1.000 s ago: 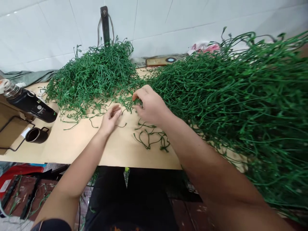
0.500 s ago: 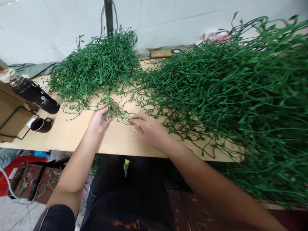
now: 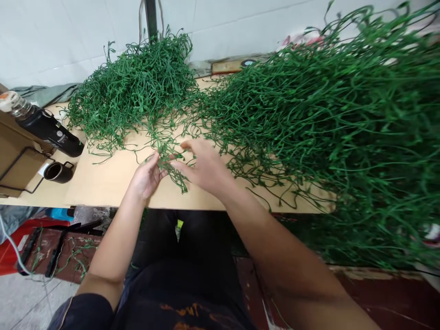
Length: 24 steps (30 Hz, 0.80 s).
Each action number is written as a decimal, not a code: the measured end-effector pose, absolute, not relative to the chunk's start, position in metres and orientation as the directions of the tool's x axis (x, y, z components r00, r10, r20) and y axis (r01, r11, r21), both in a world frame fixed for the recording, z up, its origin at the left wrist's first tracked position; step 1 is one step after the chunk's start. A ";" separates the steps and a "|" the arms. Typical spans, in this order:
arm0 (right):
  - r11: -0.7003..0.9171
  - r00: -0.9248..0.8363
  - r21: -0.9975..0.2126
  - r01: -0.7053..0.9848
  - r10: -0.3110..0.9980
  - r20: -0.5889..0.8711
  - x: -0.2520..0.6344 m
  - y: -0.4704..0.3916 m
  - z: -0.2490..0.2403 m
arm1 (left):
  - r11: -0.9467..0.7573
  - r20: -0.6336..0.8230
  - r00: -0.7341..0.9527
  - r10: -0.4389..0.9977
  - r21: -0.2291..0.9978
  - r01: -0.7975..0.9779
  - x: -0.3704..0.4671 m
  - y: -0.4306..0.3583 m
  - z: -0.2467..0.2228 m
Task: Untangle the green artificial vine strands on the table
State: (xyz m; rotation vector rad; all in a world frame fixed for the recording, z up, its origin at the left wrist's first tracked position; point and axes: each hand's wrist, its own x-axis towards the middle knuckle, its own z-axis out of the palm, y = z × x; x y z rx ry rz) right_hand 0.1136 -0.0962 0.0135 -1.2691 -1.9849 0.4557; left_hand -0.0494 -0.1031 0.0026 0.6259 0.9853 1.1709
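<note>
My left hand [image 3: 149, 176] is closed round a small bunch of green stems [image 3: 165, 153], thin and curly with small bud-like tips. The ends of this bunch hang over the tabletop to the right of its fingers. Close on its right, my right hand [image 3: 204, 165] has thumb and fingers spread apart, with the bunch's loose ends beside and below them. A tangled heap of the same stems [image 3: 134, 87] lies behind my left hand. On the right spreads a larger pile of long stems [image 3: 292, 114], reaching past the table's front edge.
At the left stand a black flask [image 3: 51, 130], a dark mug [image 3: 59, 172] and a cardboard box [image 3: 13, 160] with a wire frame. The pale tabletop [image 3: 103, 188] ends just before my body. A brownish flat object [image 3: 227, 67] lies by the tiled wall.
My right hand has let go of the stem ends, moved slightly up and left, and spread its fingers. The bunch's ends now droop downward. The view has shifted a little.
</note>
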 end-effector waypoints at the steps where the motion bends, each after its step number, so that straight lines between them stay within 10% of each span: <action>1: 0.432 -0.289 -0.661 0.614 0.902 0.321 0.108 -0.095 0.013 | 0.299 -0.301 0.067 0.951 0.849 -0.435 -0.049 -0.106 0.002; 15: 0.151 -0.085 -0.978 0.145 0.987 0.139 0.118 -0.087 -0.012 | 0.331 -0.348 0.027 0.937 0.860 -0.388 -0.058 -0.113 0.006; 24: 0.129 -0.191 -0.947 0.294 0.979 0.074 0.113 -0.100 -0.014 | 0.249 -0.265 0.010 0.964 0.892 -0.378 -0.056 -0.101 0.001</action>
